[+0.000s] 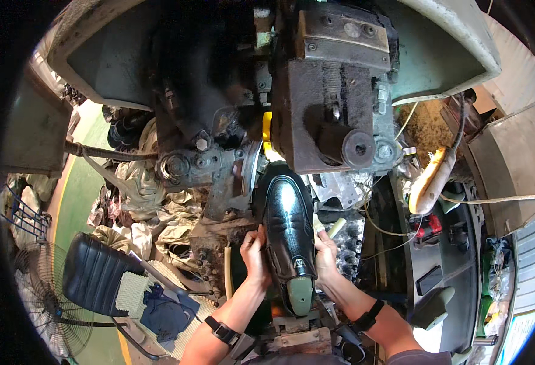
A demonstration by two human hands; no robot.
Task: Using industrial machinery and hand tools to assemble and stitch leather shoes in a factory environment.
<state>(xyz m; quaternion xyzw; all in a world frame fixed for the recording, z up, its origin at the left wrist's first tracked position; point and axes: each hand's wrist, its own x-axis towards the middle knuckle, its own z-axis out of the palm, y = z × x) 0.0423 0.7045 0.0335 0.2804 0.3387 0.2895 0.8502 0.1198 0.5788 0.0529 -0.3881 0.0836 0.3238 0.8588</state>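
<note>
A glossy black leather shoe (288, 207) sits on a green shoe last (300, 295), whose heel end shows bare near me. My left hand (255, 252) grips the shoe's left side with fingers closed. On the opposite side my right hand (325, 254) is closed around the shoe's edge; the fingertips of both hands are partly hidden beneath it. The toe points away from me and reaches up to a dark, greasy machine (333, 115), just below a yellow part (267, 128). Whether the toe touches the machine I cannot tell.
On the left are a black chair (100, 274) with a dark cloth on its seat, a fan (48, 304) and heaped pale cloth bags (179, 225). A lit lamp (429, 182) hangs at the right, above a metal bench holding a phone (429, 279) and another green last (432, 309).
</note>
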